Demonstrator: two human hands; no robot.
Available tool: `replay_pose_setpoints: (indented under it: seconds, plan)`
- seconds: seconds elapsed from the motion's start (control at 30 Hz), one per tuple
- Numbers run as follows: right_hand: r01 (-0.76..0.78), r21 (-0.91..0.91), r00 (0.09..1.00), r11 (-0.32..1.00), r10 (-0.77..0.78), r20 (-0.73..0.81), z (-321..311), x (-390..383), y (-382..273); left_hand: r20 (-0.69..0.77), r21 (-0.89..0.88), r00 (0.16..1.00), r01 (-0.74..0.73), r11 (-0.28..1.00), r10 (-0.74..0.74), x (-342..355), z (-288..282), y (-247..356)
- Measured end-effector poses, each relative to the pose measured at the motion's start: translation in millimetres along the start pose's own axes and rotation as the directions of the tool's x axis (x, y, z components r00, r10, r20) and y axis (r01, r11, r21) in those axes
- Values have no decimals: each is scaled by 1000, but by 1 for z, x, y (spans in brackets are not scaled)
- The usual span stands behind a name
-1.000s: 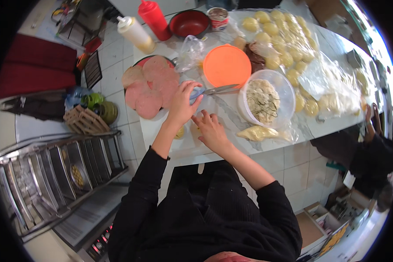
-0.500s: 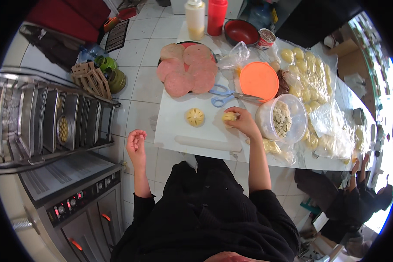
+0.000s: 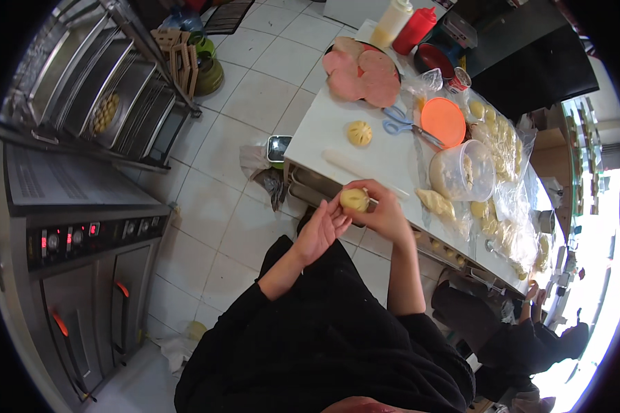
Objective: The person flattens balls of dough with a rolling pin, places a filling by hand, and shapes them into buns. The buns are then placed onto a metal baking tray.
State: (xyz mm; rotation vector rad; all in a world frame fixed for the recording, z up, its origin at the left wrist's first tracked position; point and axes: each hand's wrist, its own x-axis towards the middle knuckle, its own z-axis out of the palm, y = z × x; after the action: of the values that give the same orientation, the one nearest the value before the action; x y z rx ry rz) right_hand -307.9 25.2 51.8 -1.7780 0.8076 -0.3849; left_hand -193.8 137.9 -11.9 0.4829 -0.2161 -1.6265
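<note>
Over the table's front edge, a small pale yellow dough ball [image 3: 353,199] with cuts in its top is pinched in my right hand [image 3: 386,213]. My left hand [image 3: 317,235] lies open beside it, palm up, its fingertips at the ball's left side. A second dough ball [image 3: 359,133], cut in a radial pattern, rests on the white table. Between it and my hands lies a white rolling pin [image 3: 351,167]. Blue-handled scissors [image 3: 399,124] are farther back, near round pink meat slices [image 3: 362,77] on a dark-rimmed plate.
To the right stand an orange lid [image 3: 442,122], a clear plastic tub [image 3: 477,168] and plastic-covered dough balls [image 3: 499,131]. Squeeze bottles [image 3: 415,31] stand at the back. On my left are an oven [image 3: 83,241] and a tray rack [image 3: 114,89]. Another person [image 3: 510,337] works at far right.
My right hand has lifted the dough ball off the table and brought it toward me. My left hand has moved in to meet it. The view has turned left.
</note>
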Motion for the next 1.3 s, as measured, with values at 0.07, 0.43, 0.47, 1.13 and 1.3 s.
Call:
replay_pose_setpoints:
  seconds: [0.07,0.43,0.47,1.13,1.3]
  plan:
    - [137,-274,985,952,-160,-63,28,-21,-1,34,-25,999,32,999,-31,-23,-11,-15]
    - [-234,136,972,963,232,31,23,-81,60,-152,-227,947,247,942,-285,-46,-18,-59]
    - [-264,188,964,946,263,28,16,-83,70,-270,-197,918,242,950,-290,-30,-32,-69]
    - [-471,9,840,882,445,310,-56,-106,237,-772,625,63,-110,773,633,77,-211,-261]
    - [-269,-100,945,958,283,166,-32,-87,236,-857,491,-21,-340,802,515,-29,-208,-284]
